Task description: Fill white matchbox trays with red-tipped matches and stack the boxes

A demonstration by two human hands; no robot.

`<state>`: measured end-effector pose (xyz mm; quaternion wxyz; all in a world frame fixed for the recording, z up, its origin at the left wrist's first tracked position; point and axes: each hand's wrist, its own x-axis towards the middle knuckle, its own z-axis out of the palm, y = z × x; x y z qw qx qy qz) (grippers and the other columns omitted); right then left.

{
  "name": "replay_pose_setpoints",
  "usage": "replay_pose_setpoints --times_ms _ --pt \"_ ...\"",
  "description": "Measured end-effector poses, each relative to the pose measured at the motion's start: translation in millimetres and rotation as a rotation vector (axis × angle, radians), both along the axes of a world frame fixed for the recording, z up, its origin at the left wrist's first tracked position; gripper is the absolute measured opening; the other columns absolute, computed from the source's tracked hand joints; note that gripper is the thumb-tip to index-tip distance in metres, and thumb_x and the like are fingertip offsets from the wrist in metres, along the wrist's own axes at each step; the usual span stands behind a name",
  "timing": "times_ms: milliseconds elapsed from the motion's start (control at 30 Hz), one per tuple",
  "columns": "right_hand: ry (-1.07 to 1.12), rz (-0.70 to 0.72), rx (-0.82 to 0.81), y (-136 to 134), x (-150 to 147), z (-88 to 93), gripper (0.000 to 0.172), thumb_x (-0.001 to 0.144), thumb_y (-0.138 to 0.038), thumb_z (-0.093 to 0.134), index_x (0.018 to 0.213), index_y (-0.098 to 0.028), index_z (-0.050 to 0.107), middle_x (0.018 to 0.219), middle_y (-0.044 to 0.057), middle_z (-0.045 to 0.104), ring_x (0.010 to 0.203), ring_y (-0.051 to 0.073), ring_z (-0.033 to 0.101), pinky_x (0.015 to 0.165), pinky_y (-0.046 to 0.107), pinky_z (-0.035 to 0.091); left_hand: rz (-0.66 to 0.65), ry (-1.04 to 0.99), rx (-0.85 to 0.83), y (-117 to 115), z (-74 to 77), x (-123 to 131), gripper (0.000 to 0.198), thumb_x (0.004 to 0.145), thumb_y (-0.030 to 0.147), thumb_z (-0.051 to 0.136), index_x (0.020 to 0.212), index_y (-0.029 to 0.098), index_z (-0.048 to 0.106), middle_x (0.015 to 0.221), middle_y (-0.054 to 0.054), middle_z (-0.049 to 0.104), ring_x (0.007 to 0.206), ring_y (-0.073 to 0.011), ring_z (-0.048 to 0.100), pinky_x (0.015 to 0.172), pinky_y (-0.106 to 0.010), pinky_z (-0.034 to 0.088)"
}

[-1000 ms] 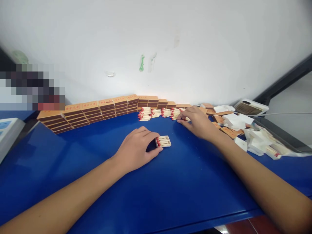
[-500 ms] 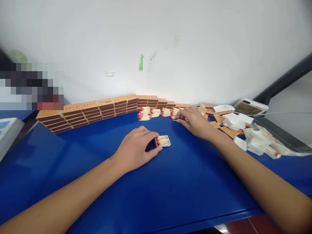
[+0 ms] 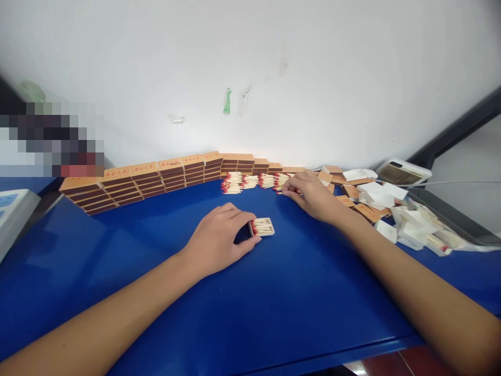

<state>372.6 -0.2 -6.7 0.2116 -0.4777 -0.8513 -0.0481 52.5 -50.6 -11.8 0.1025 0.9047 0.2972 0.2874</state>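
My left hand grips the left end of a white matchbox tray between thumb and fingers. The tray lies flat on the blue table, and the red-tipped matches in it have their heads toward my palm. Farther back, my right hand has its thumb and fingertips pinched at the rightmost pile of loose matches. That hand partly covers the pile, and how many matches are between its fingers cannot be made out. More piles of matches lie to the left of it.
Stacked orange matchboxes line the wall, lower toward the right. On the right lie scattered box covers, white trays and paper, a phone-like device and a dark flat tray. A white box stands at the left.
My right thumb and fingertips have drawn slightly closer together at the match pile. The left hand and the tray stay in place.
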Motion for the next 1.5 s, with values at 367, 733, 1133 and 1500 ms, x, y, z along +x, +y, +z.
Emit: replay_pose_setpoints --times_ms 367,733,1133,1500 --pt "0.124 0.085 -0.102 -41 -42 23.1 0.018 0.108 -0.034 0.051 0.097 -0.024 0.061 0.102 0.011 0.064 0.099 0.030 0.053 0.090 0.048 0.046 0.013 -0.008 0.009 -1 0.5 1 0.025 0.099 0.037 0.072 0.119 0.022 0.069 0.101 -0.004 0.078 0.098 -0.0247 0.067 0.092 -0.043 0.056" --pt "0.029 0.159 -0.104 -72 -80 30.8 0.011 0.108 -0.024 0.053 0.101 -0.023 0.061 0.104 0.011 0.065 0.098 0.030 0.054 0.089 0.046 0.047 0.054 -0.016 0.012 -2 1.0 2 0.023 0.097 0.042 0.074 0.109 0.023 0.072 0.101 -0.004 0.078 0.098 -0.0242 0.070 0.089 -0.042 0.057" --pt "0.099 0.202 -0.188 -70 -76 28.6 0.015 0.109 -0.029 0.053 0.101 -0.024 0.064 0.104 0.010 0.065 0.101 0.028 0.053 0.091 0.045 0.047 0.055 -0.019 0.012 -2 2.3 2 0.020 0.097 0.040 0.074 0.109 0.024 0.072 0.100 -0.004 0.078 0.100 -0.0245 0.070 0.088 -0.041 0.058" --pt "0.107 0.209 -0.246 -69 -76 27.7 0.015 0.109 -0.024 0.051 0.098 -0.022 0.061 0.104 0.009 0.064 0.101 0.027 0.051 0.089 0.043 0.046 0.041 -0.026 -0.010 -2 2.5 2 0.016 0.097 0.037 0.074 0.106 0.024 0.071 0.104 -0.003 0.079 0.100 -0.0238 0.069 0.089 -0.041 0.057"
